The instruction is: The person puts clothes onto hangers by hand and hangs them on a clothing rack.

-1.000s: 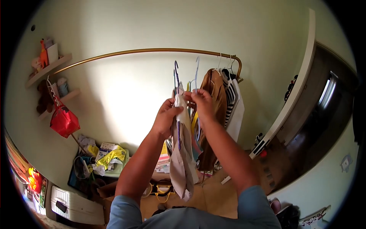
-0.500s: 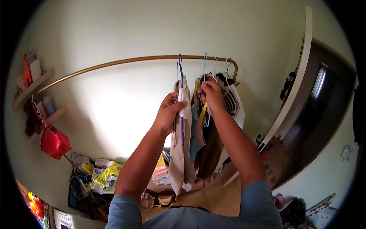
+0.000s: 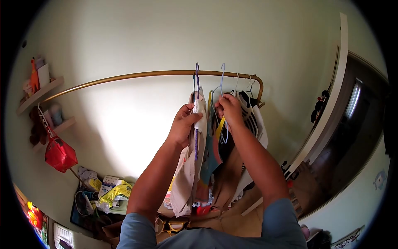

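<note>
My left hand (image 3: 185, 122) is closed round the top of a beige garment (image 3: 185, 182) on a purple hanger (image 3: 197, 83), whose hook is up at the rail. My right hand (image 3: 229, 108) is closed on a light blue hanger (image 3: 223, 79) just to the right, its hook also near the rail. Whether either hook rests on the rail, I cannot tell. Between my hands hangs a teal garment (image 3: 211, 159) with yellow and pink edges. Brown and striped clothes hang behind my right hand, near the rail's right end.
The gold rail (image 3: 137, 76) crosses the wall. On the left are shelves (image 3: 45, 91) with toys and a hanging red bag (image 3: 60, 153). Yellow packaging (image 3: 118, 191) lies at lower left. A doorway (image 3: 348, 137) stands at the right.
The purple hanger's hook has come over to the rail. My right hand has shifted right, away from my left, with the blue hanger. The camera view has also shifted.
</note>
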Tool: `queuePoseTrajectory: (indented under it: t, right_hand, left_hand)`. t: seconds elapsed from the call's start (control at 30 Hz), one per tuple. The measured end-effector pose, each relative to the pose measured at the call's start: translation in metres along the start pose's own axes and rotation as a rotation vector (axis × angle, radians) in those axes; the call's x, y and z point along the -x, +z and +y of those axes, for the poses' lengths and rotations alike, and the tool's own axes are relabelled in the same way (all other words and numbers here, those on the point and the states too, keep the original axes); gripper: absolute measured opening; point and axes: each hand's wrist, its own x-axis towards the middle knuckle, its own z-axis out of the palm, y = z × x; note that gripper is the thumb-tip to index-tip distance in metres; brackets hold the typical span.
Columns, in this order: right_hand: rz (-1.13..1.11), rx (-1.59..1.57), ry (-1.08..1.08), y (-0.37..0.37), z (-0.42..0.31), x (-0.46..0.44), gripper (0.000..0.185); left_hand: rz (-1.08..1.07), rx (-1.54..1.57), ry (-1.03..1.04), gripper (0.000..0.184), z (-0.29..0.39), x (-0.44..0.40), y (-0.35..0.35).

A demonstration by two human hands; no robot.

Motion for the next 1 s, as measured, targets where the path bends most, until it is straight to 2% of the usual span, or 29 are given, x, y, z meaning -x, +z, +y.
queuePoseTrajectory:
  t: [0.17,0.27,0.37,0.47,0.57,0.67,0.77,0.87,1.0]
  right_hand:
    - [0.024,0.062,0.03,-0.012,0.016,-0.034,0.017]
    - [0.04,0.235,0.105,-0.017,0.024,-0.034,0.022]
    - [0.051,0.259,0.148,-0.028,0.046,-0.032,0.015]
    - [0.26,0.535,-0.14,-0.034,0.06,-0.034,0.02]
    - [0.237,0.701,-0.665,-0.025,0.029,-0.007,0.032]
    - [-0.249,0.292,-0.038,-0.01,0.0,0.032,0.041]
    - [-0.329,0.169,0.092,0.006,-0.01,0.056,0.047]
    - [-0.3,0.122,0.182,0.004,-0.02,0.062,0.045]
    - [-0.205,-0.032,0.136,0.01,-0.016,0.066,0.04]
  left_hand:
    - [-0.005,0.0,0.007,0.035,-0.001,-0.006,0.003]
    - [0.002,0.005,0.004,0.035,-0.003,-0.007,0.005]
    - [0.001,0.015,-0.013,0.035,-0.006,-0.007,0.006]
    - [0.004,0.035,-0.028,0.035,-0.012,-0.013,0.003]
    - [-0.015,0.047,-0.028,0.035,-0.018,-0.016,0.001]
    - [-0.036,0.047,-0.013,0.036,-0.024,-0.019,0.002]
    - [-0.038,0.082,-0.002,0.032,-0.02,-0.016,0.014]
    - [-0.052,0.048,0.0,0.026,-0.026,-0.018,0.013]
    - [-0.057,0.046,0.036,0.024,-0.03,-0.02,0.015]
